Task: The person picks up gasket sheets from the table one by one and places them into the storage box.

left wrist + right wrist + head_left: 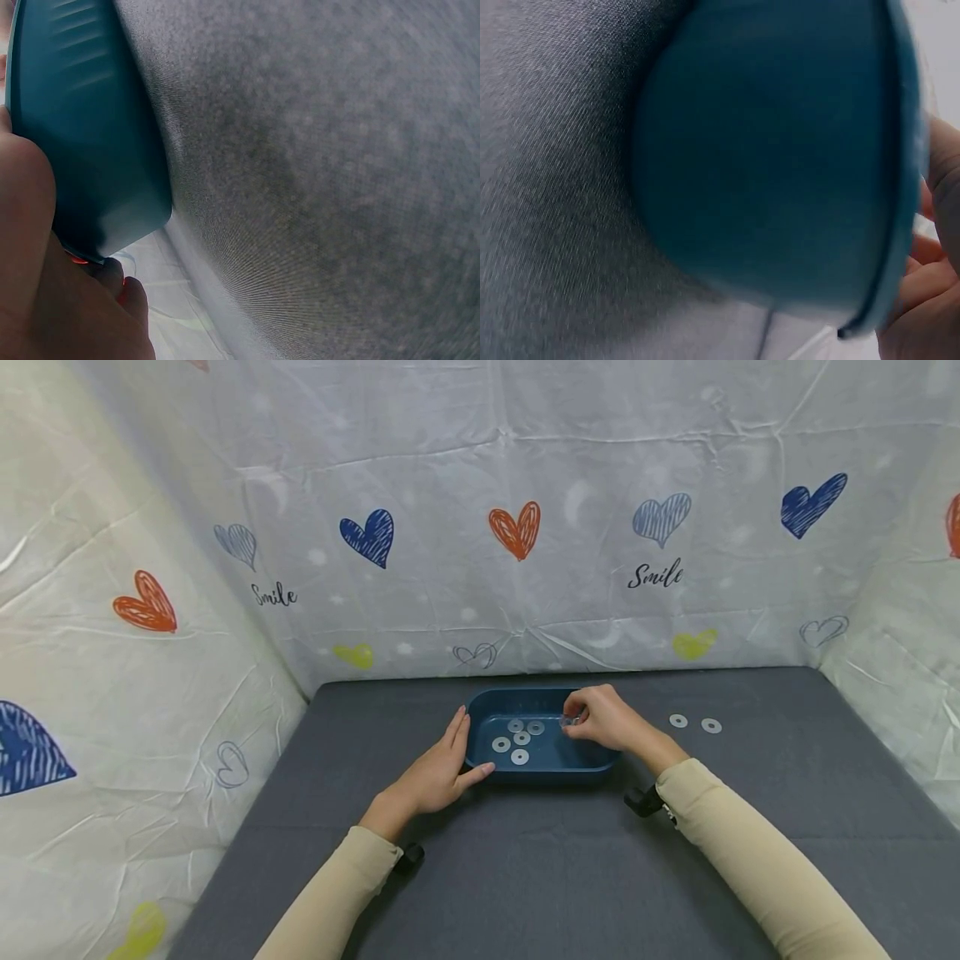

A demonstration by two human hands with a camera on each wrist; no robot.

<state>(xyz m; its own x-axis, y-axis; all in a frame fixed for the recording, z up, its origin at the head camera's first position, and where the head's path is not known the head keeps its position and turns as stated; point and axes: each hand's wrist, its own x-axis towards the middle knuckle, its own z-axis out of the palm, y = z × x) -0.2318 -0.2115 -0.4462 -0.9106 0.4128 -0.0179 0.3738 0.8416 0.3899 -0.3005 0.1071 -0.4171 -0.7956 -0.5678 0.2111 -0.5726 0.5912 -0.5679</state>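
Observation:
A dark teal tray (551, 760) stands near the back edge of the table. Several flat white washers (520, 757) lie in its left half. My left hand (435, 777) rests against the tray's left end, fingers extended along the wall and thumb stretched over the front rim. Over the tray's right part, my right hand (603, 720) pinches a small clear, shiny piece (568, 721) between thumb and fingertips; its exact shape is partly hidden by the fingers. In the right wrist view the tray's outer wall (765, 165) covers much of the picture, with fingers beyond the rim.
Two more white washers (678, 721) lie on the dark grey tabletop (525, 877) right of the tray. A pale cloth backdrop (442, 460) printed with hearts rises directly behind the table and along both sides. Dark wrist devices (643, 802) sit by the sleeves.

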